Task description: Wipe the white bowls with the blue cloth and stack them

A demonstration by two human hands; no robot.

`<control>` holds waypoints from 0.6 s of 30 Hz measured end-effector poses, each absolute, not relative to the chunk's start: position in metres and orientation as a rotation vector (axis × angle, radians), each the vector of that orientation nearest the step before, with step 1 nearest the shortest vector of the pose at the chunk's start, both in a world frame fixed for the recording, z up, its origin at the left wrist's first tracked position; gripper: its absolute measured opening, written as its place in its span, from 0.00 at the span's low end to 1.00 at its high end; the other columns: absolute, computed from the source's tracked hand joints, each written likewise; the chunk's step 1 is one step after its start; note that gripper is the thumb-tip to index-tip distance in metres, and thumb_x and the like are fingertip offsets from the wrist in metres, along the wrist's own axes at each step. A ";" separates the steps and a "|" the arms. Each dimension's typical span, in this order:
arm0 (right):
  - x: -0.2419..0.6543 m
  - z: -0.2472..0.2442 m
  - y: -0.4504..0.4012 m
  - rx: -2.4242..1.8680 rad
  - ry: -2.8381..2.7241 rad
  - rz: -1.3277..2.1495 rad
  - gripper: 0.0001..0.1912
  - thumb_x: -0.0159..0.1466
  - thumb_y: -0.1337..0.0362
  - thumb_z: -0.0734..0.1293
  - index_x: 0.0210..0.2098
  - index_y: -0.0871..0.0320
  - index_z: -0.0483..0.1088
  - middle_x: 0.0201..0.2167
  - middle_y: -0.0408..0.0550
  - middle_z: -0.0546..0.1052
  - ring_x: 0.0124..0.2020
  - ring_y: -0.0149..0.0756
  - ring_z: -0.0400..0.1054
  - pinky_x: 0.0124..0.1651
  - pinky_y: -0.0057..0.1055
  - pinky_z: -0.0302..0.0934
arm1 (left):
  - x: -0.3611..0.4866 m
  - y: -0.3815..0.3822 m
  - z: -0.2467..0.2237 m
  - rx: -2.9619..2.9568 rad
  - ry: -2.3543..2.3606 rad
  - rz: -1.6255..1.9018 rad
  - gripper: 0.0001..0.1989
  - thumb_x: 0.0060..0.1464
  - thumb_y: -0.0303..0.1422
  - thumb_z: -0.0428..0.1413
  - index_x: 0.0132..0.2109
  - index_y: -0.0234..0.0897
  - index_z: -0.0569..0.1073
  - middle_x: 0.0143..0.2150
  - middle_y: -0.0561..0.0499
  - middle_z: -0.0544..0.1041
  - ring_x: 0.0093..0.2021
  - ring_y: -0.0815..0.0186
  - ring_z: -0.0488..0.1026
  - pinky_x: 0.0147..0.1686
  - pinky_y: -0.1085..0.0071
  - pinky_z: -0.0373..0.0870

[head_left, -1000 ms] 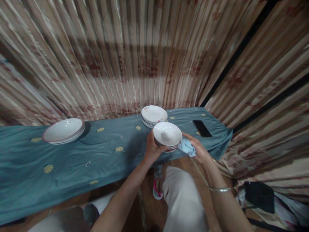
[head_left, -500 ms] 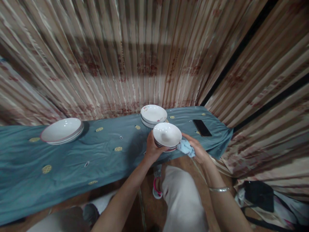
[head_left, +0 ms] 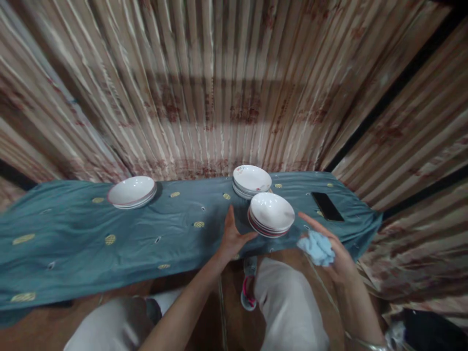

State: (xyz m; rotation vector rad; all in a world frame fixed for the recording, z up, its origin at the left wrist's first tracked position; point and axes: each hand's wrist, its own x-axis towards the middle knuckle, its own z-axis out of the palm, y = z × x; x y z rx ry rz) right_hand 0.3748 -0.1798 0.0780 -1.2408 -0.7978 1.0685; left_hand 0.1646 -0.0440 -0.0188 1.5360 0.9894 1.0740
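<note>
A stack of white bowls point(head_left: 272, 212), some with red on the outside, rests near the front edge of the cloth-covered table. Just left of it is my left hand point(head_left: 233, 236), fingers spread and holding nothing; its thumb reaches close to the stack's lower side. To the right, my right hand point(head_left: 338, 251) keeps a crumpled light blue cloth point(head_left: 317, 247) against its palm, its index finger stretched toward the bowls. Directly behind the bowls stands a stack of white plates point(head_left: 252, 179) with a flower print.
Farther left on the teal tablecloth point(head_left: 183, 248) sits another stack of shallow white bowls point(head_left: 132, 191) with a pinkish rim. A black phone point(head_left: 327, 206) lies at the right. Pleated curtains point(head_left: 219, 97) hang behind the table. A dark bag point(head_left: 433, 329) is at the lower right.
Both hands have come away from the bowl stack, which now stands on the table. My right hand has drawn back with the cloth. The view has turned slightly left.
</note>
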 end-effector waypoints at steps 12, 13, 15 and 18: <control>0.198 0.059 -0.085 -0.984 -1.139 1.664 0.28 0.60 0.49 0.65 0.55 0.58 0.72 0.23 0.44 0.75 0.25 0.34 0.69 0.30 0.30 0.64 | 0.001 0.001 -0.004 1.376 1.422 1.454 0.48 0.50 0.45 0.61 0.71 0.43 0.44 0.74 0.43 0.45 0.73 0.57 0.42 0.70 0.58 0.41; 0.185 0.053 -0.072 -1.013 -1.165 1.636 0.27 0.60 0.50 0.64 0.54 0.57 0.72 0.24 0.44 0.75 0.27 0.35 0.70 0.31 0.30 0.64 | -0.014 0.006 -0.001 1.347 1.468 1.510 0.48 0.51 0.45 0.60 0.71 0.42 0.44 0.75 0.43 0.44 0.73 0.58 0.41 0.70 0.60 0.40; 0.161 0.041 -0.045 -1.097 -1.227 1.576 0.25 0.62 0.51 0.63 0.55 0.54 0.71 0.28 0.43 0.76 0.29 0.35 0.71 0.33 0.30 0.66 | -0.040 0.017 0.003 1.299 1.541 1.594 0.49 0.52 0.44 0.59 0.72 0.34 0.41 0.75 0.39 0.41 0.74 0.57 0.39 0.70 0.62 0.37; 0.125 0.025 -0.002 -1.189 -1.376 1.437 0.22 0.64 0.54 0.61 0.56 0.52 0.68 0.31 0.44 0.77 0.30 0.35 0.71 0.33 0.30 0.66 | -0.076 0.036 0.003 1.191 1.612 1.690 0.51 0.53 0.45 0.58 0.71 0.29 0.39 0.75 0.37 0.38 0.74 0.55 0.36 0.70 0.64 0.34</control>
